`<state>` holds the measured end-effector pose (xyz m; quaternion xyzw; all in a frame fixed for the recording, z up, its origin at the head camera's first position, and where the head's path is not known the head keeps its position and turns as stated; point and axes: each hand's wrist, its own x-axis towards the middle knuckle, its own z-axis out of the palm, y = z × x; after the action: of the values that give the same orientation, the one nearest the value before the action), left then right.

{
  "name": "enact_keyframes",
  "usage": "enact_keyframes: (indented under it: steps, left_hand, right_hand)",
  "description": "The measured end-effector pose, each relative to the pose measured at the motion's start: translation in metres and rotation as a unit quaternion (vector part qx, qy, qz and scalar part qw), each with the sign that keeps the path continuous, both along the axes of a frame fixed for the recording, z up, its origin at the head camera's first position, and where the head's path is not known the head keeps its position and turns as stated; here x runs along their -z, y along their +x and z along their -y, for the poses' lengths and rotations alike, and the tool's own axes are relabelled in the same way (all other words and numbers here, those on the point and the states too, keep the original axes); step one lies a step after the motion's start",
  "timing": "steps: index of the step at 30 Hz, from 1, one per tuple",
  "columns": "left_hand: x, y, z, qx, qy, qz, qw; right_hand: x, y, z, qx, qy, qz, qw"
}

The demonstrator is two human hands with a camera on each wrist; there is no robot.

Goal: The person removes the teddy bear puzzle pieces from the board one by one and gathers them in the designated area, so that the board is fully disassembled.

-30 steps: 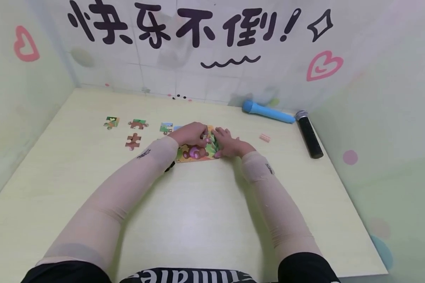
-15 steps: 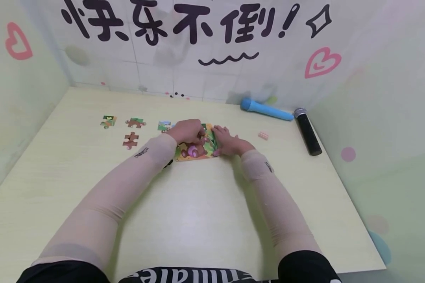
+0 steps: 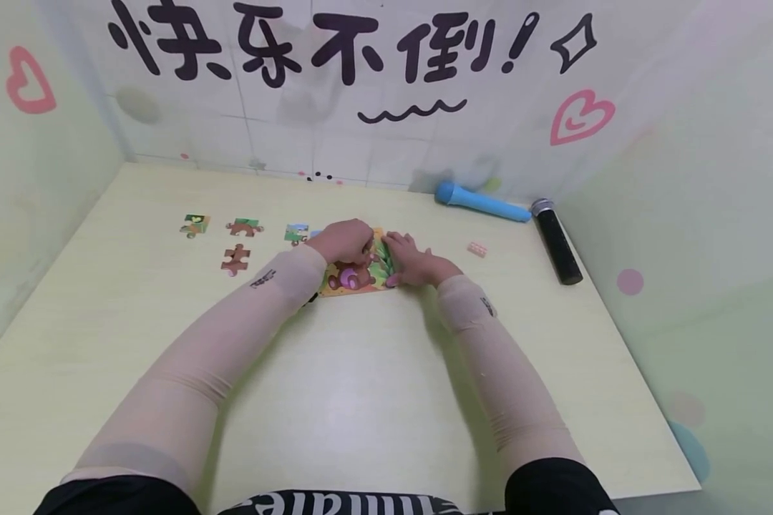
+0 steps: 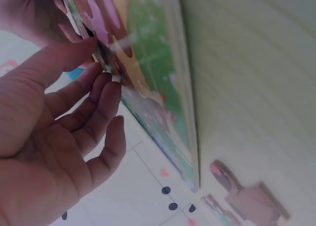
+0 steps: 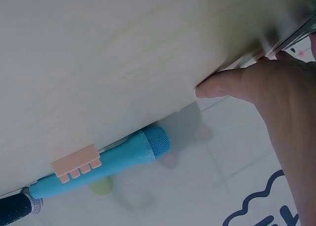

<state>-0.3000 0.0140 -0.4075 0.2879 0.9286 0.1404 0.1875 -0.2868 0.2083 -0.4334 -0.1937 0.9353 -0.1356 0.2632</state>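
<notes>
A colourful jigsaw board [image 3: 361, 279] with a bear picture lies flat in the middle of the table. Over its upper part, my left hand [image 3: 344, 242] pinches a small puzzle piece [image 4: 101, 57] between thumb and index finger, at the surface of the picture. The other left fingers are loosely bent in the left wrist view. My right hand [image 3: 415, 261] rests with spread fingers along the board's right edge, its thumb [image 5: 217, 85] low against the table. Most of the piece is hidden by the fingers.
Loose puzzle pieces lie left of the board: one green and orange [image 3: 195, 225], one green and brown [image 3: 245, 227], one brown [image 3: 235, 259], one blue and green [image 3: 296, 233]. Right of it are a pink block [image 3: 477, 249], a blue microphone [image 3: 483, 202] and a black microphone [image 3: 557, 243].
The left hand has shifted slightly over the board, its fingers staying at the same spot. The right hand keeps its place at the edge. The head view has moved a little.
</notes>
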Motion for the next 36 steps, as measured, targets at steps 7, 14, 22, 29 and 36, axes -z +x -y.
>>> enact_keyframes:
  steps: [7,14,22,29,36]
  left_hand:
    - [-0.002,-0.003,0.003,-0.015,0.036,0.034,0.9987]
    - [-0.003,-0.006,0.009,-0.016,0.055,0.047,0.9973]
    - [-0.008,-0.006,0.024,0.006,0.086,0.029,0.9958]
    - [-0.012,-0.005,0.046,0.017,0.088,0.024,0.9957]
    - [-0.016,0.005,0.056,0.035,0.093,0.036,0.9944]
  right_hand:
    - [-0.002,0.001,-0.001,-0.004,-0.001,-0.003,1.0000]
    - [-0.005,0.004,0.001,-0.008,0.000,-0.003,1.0000]
    - [-0.005,0.005,0.002,-0.006,0.002,-0.003,1.0000]
    - [-0.003,0.004,0.004,-0.010,0.010,-0.012,0.9998]
    - [-0.004,0.006,0.000,-0.011,0.007,-0.009,0.9999]
